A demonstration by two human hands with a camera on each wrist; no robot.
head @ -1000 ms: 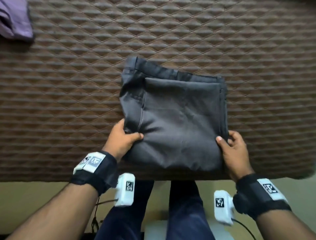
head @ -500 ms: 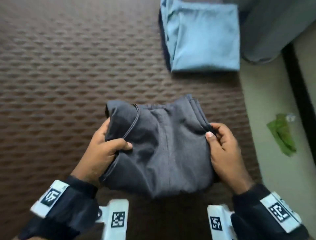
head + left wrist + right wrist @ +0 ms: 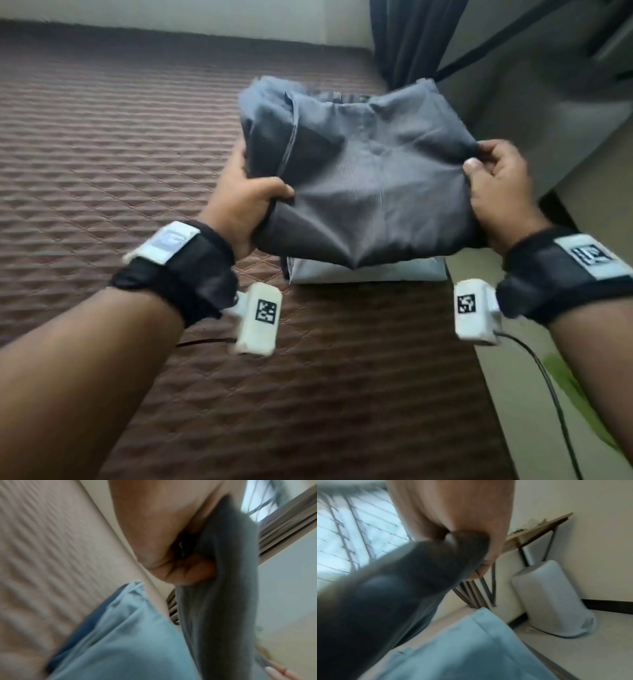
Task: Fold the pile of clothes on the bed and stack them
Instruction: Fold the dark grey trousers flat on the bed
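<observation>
Hands (image 3: 246, 202) hold grey garment (image 3: 366, 178) (folded).

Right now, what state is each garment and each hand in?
Dark grey folded garment: folded, held in the air above the light blue one.
Light blue folded garment: folded, lying on the bed.
Left hand: grips the grey garment's left edge.
Right hand: pinches its right edge.

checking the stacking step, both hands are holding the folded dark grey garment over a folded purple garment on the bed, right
Not quite. The garment under it is light blue, not purple; the head view shows its edge below the folded dark grey garment, and both wrist views show the same blue cloth. The rest holds: the left hand and right hand grip the grey garment's sides above the bed.
</observation>
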